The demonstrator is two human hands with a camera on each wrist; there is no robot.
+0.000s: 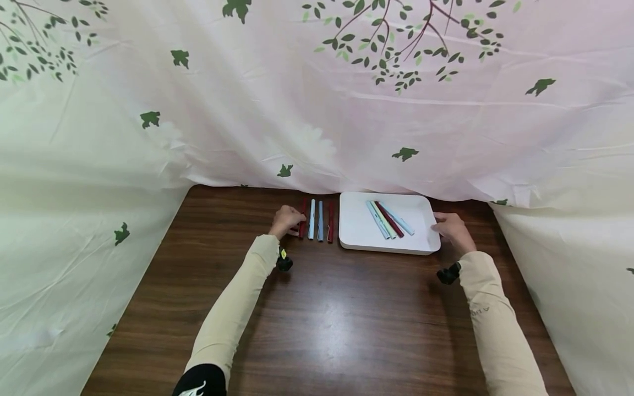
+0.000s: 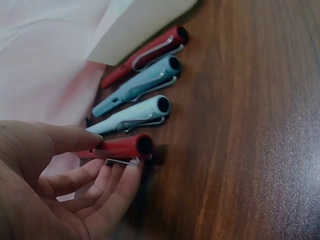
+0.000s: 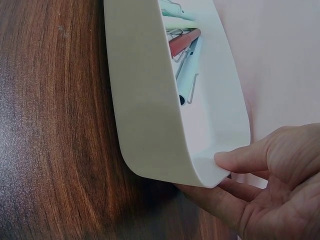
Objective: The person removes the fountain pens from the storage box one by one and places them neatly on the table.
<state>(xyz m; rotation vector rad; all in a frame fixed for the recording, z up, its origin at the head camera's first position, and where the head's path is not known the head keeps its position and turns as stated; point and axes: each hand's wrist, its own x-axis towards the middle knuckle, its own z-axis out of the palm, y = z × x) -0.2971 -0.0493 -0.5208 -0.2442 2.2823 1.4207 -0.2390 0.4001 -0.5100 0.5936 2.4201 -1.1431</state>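
My left hand (image 1: 287, 220) pinches a red pen (image 2: 122, 147), thumb on top and fingers along its other side, at the left end of a row. Beside it on the table lie a pale blue pen (image 1: 311, 219), a darker blue pen (image 1: 320, 221) and another red pen (image 1: 330, 221), roughly parallel. To their right is a white tray (image 1: 356, 234) holding a few loose pens, among them a dark red pen (image 1: 389, 219) and a light green pen (image 1: 383, 218). My right hand (image 1: 454, 230) grips the tray's right end, its thumb (image 3: 232, 160) over the rim and fingers outside.
The brown wooden table (image 1: 317, 319) spreads out in front of the tray and pens. Behind stands a pale cloth (image 1: 317, 110) printed with leaves and birds, meeting the table's back edge close to the tray. Similar cloth hangs on both sides.
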